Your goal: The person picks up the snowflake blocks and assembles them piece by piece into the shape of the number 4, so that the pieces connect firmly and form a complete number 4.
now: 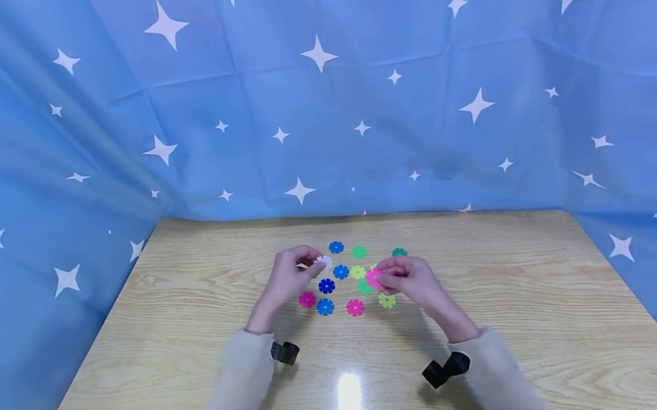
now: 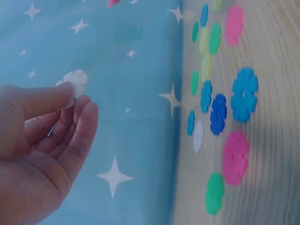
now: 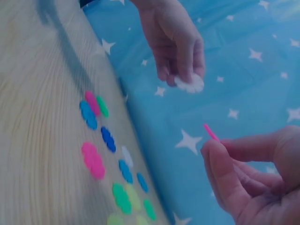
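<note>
My left hand (image 1: 286,279) pinches a white notched plastic disc (image 1: 325,261) between thumb and fingers, above the table. In the left wrist view that white disc (image 2: 78,83) stands up from the fingertips. To the right, my right hand (image 1: 413,282) pinches a bright pink disc (image 1: 373,278), which the right wrist view shows edge-on (image 3: 211,131). The two held discs are apart. Beneath and between the hands lie several flat discs, among them a dark blue disc (image 1: 326,286), a pink disc (image 1: 355,307), a light blue disc (image 1: 325,307) and a yellow-green disc (image 1: 387,300).
The discs lie on a wooden table (image 1: 156,369) with a bright light reflection near its front. A blue curtain (image 1: 404,26) with white stars hangs behind and beside it. Each wrist carries a small black camera, the left camera (image 1: 286,352) and the right camera (image 1: 445,371).
</note>
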`<action>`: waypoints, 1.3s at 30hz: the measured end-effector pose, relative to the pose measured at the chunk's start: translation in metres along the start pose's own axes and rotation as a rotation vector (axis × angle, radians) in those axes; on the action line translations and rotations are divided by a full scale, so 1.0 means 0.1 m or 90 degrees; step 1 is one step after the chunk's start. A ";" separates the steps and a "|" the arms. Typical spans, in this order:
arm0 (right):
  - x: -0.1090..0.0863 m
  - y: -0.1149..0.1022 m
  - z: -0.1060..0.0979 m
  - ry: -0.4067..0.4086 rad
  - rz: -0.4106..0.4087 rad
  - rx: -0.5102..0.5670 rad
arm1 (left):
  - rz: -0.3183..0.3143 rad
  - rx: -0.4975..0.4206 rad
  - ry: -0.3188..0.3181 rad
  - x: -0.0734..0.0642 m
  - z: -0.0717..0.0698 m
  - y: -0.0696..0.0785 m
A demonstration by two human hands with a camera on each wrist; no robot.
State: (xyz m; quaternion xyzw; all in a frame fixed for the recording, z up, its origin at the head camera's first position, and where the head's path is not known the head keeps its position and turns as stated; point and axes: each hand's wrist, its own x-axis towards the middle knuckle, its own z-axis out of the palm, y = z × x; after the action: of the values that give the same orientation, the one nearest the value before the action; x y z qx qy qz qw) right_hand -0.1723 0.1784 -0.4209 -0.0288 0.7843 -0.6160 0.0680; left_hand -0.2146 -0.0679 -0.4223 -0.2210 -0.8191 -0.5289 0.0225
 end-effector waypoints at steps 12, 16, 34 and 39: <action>0.04 -0.14 0.16 0.024 0.027 0.053 | 0.060 -0.032 -0.009 -0.02 0.12 0.15; 0.05 -0.16 0.20 0.026 0.033 0.085 | 0.072 -0.043 -0.008 -0.02 0.14 0.17; 0.05 -0.21 0.22 0.047 0.056 0.150 | 0.089 -0.032 -0.005 -0.01 0.18 0.19; 0.05 -0.19 0.22 0.051 0.061 0.157 | 0.091 -0.021 -0.004 -0.02 0.18 0.19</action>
State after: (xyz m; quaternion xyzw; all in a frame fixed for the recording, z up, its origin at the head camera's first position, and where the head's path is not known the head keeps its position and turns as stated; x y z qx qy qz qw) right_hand -0.1750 0.1516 -0.4075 0.0418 0.7052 -0.7044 0.0693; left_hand -0.2016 -0.0460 -0.4147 -0.2811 -0.7925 -0.5385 0.0538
